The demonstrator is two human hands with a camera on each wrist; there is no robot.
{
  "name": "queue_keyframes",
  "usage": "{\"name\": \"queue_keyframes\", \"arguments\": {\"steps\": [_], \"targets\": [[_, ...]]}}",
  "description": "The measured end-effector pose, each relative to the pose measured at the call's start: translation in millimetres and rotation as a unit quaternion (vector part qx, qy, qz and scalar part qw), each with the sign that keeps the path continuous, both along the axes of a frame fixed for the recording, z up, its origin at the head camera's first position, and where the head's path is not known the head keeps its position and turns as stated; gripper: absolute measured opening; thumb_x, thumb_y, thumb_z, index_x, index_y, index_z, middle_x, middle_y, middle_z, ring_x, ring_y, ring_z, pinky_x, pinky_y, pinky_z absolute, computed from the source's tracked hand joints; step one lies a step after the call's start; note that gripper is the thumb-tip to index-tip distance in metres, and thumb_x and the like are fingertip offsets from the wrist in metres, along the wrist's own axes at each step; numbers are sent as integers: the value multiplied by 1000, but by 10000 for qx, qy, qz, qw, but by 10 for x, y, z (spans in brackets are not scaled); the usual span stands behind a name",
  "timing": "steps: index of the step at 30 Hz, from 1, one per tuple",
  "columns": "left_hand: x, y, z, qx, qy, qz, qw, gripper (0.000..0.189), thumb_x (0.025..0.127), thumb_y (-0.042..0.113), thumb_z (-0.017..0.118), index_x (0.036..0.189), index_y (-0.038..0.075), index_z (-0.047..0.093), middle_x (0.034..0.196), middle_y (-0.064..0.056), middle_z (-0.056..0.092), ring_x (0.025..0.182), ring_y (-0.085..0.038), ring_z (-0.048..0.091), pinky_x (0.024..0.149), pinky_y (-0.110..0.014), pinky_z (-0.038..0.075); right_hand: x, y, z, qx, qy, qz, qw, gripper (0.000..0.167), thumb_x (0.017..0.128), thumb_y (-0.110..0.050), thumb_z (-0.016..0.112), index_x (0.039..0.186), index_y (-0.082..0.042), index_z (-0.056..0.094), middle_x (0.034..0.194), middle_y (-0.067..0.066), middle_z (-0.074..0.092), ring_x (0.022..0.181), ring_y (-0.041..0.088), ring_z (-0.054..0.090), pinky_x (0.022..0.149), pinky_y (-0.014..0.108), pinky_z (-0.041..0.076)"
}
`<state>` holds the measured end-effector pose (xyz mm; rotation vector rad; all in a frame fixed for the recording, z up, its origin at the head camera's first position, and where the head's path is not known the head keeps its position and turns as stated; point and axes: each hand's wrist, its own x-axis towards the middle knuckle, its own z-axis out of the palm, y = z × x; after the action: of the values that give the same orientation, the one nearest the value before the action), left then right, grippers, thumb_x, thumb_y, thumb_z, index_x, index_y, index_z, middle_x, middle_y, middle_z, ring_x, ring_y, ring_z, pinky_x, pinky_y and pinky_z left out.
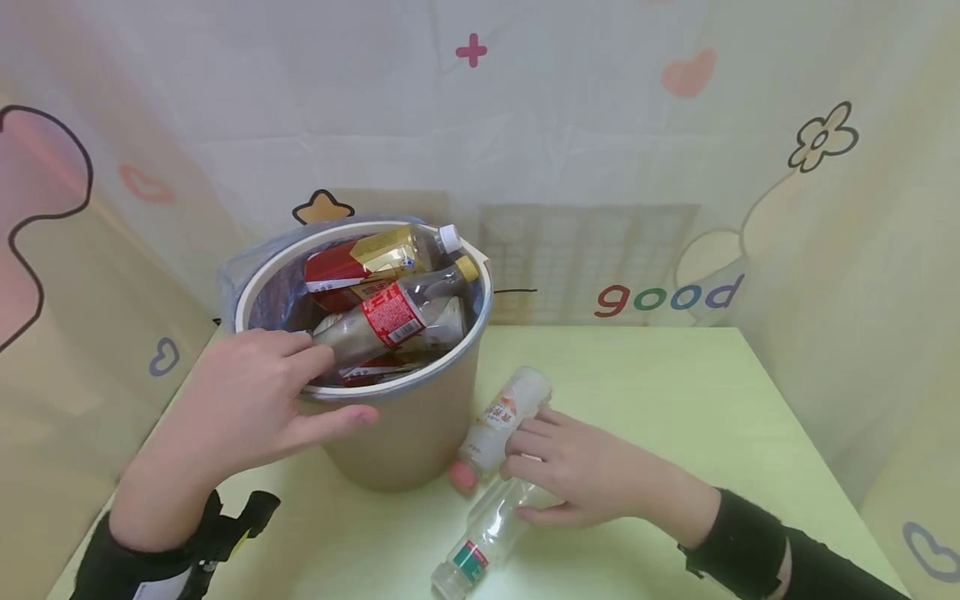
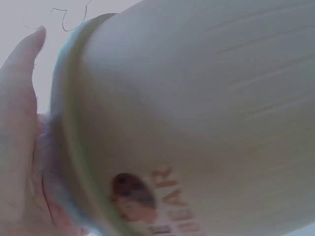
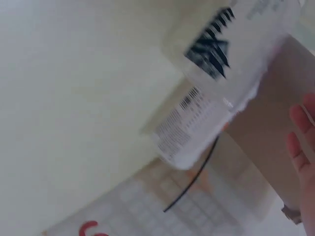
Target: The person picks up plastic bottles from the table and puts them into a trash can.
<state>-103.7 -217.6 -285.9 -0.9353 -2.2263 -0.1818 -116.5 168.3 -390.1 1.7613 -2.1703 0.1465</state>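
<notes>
My left hand (image 1: 247, 400) reaches over the near-left rim of a beige bin (image 1: 405, 442), its fingertips hidden inside and its thumb straight outside the wall. Close to those fingers is the base of a plastic bottle with a red label (image 1: 392, 315), lying on top of other bottles in the bin. My right hand (image 1: 585, 467) hovers with relaxed fingers over two bottles beside the bin. One is a whitish bottle with a pink cap (image 1: 498, 421); nearer me lies a clear bottle with a green-and-red label (image 1: 471, 560). The right wrist view shows the fingers (image 3: 300, 142) apart from both.
A white rim and a bluish liner bag (image 1: 238, 275) top the bin. Inside, a bottle with a red-and-gold label (image 1: 367, 258) lies near the back. The pale yellow-green table (image 1: 645, 383) is bordered by a printed curtain (image 1: 570, 158) behind and at both sides.
</notes>
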Motion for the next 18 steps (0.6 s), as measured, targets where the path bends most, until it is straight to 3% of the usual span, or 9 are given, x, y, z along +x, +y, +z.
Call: {"name": "queue_keyframes", "arguments": {"steps": [8,14,18], "targets": [[121,-73,67,87,-128,-277,9995,72,106,78,41,81,13,58,77,2,56,73,-22,54,64,-42,46,83,81,-296,522,-689,-361,9956,56,96,-55,79,136,-19,63,128,-5,64,121,14,59,105,39,51],[96,-173,-9,196,-404,-206,9988,72,109,76,38,97,9,64,88,-3,63,83,-27,61,74,-50,51,91,109,-434,462,-690,-373,9958,66,96,-61,77,143,-19,59,136,-1,63,127,16,58,109,41,49],[53,-211,-65,111,-447,-315,9984,70,111,73,36,93,10,62,84,0,58,80,-25,57,74,-50,47,92,99,-475,414,-617,-398,9964,67,98,-63,74,146,-19,57,137,-1,62,127,17,57,109,42,49]]}}
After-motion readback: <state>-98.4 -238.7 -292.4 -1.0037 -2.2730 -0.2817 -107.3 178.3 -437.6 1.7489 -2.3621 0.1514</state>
